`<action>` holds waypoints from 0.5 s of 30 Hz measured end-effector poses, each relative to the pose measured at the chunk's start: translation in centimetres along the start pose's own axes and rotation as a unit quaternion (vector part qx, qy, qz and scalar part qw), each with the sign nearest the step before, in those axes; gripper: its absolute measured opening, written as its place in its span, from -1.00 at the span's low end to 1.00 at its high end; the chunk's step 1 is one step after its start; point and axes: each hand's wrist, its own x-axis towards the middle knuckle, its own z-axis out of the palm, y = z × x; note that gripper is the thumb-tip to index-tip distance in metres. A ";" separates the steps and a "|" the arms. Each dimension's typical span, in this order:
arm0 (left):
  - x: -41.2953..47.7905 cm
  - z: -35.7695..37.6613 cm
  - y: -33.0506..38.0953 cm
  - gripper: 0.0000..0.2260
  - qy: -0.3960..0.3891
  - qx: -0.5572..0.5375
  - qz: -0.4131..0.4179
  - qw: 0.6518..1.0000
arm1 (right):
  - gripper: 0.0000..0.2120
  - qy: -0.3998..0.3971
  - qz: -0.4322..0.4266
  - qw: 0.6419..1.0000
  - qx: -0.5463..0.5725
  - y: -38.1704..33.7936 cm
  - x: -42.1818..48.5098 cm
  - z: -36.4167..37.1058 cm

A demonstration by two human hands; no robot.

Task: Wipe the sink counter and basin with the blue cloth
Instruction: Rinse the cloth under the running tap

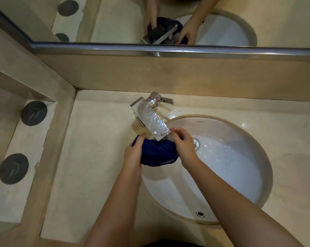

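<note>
The dark blue cloth (pixel 157 153) is bunched up over the left edge of the white basin (pixel 230 168), right under the spout of the chrome faucet (pixel 149 119). My left hand (pixel 133 154) grips the cloth's left side. My right hand (pixel 183 146) grips its right side, fingers curled over the top near the spout's tip. Water glistens on the basin floor around the drain (pixel 196 142). The beige stone counter (pixel 100 148) surrounds the basin.
The faucet lever (pixel 165 100) points right, with water pooled on the counter behind the basin. A mirror (pixel 168 20) above the backsplash reflects my hands. On a lower ledge at the left sit two round dark discs (pixel 33 113), (pixel 13 168). An overflow hole (pixel 200 214) marks the basin's near wall.
</note>
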 end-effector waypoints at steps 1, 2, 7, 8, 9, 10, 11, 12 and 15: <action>0.1 -0.1 0.1 -0.62 -0.016 0.015 -0.018 1.000 | -0.84 -0.001 0.011 1.000 0.012 -0.1 -0.1 -0.1; 0.1 -0.1 0.3 -0.58 -0.033 0.032 -0.037 0.998 | -0.80 -0.003 0.018 1.000 0.021 -0.3 -0.3 -0.2; -0.1 0.0 0.8 -0.66 -0.023 0.079 0.002 0.997 | -0.78 -0.025 0.059 0.997 0.037 -0.8 -0.5 -0.4; -0.2 0.1 0.9 -0.71 -0.018 0.061 0.028 0.998 | -0.83 -0.020 0.080 0.995 0.048 -0.6 -0.3 -0.4; -0.3 0.3 0.9 -0.76 -0.016 0.041 0.052 0.998 | -0.87 -0.012 0.116 0.991 0.063 -0.3 -0.2 -0.4; -0.6 0.6 1.0 -0.80 -0.017 0.022 0.075 0.997 | -0.90 -0.016 0.163 0.983 0.079 -0.1 -0.2 -0.4; -0.9 1.0 0.9 -0.83 -0.018 0.011 0.099 0.995 | -0.86 -0.035 0.216 0.972 0.090 0.2 -0.3 -0.5; -1.1 1.3 0.7 -0.86 -0.021 0.010 0.125 0.992 | -0.77 -0.064 0.263 0.958 0.093 0.3 -0.3 -0.5; -1.4 1.6 -0.1 -0.86 -0.036 0.019 0.169 0.985 | -0.49 -0.132 0.328 0.928 0.117 0.0 -0.5 -0.3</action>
